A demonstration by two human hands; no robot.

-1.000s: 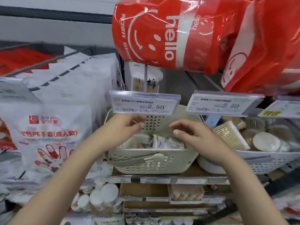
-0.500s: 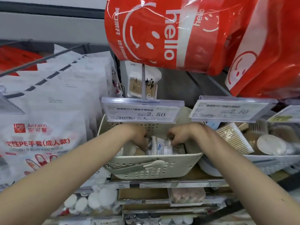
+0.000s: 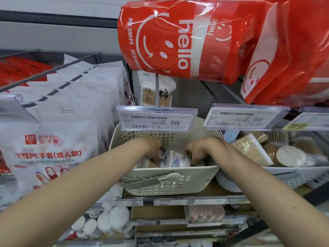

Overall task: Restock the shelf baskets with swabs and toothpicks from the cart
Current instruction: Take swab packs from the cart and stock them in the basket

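Observation:
A cream perforated basket (image 3: pixel 192 179) sits on the shelf at centre, tilted toward me. Both my hands reach down inside it. My left hand (image 3: pixel 153 148) has its fingers curled around small white and blue packets (image 3: pixel 170 157) lying in the basket. From the other side, my right hand (image 3: pixel 197 151) grips the same packets, its fingertips hidden behind the basket's front wall. To the right stands a grey basket (image 3: pixel 292 173) with round tubs of wooden swabs (image 3: pixel 252 150) and toothpick containers.
Two price tags (image 3: pixel 156 119) marked 2.50 hang just above the baskets. Large red "hello" bags (image 3: pixel 187 38) overhang from the top. White glove packs (image 3: pixel 53 139) hang at left. A swab packet (image 3: pixel 156 91) hangs behind the tag. Lower shelves hold cotton pads (image 3: pixel 106 221).
Both hands have dropped from the basket's rim down inside it and closed on the small packets. The view has shifted slightly as I leaned in.

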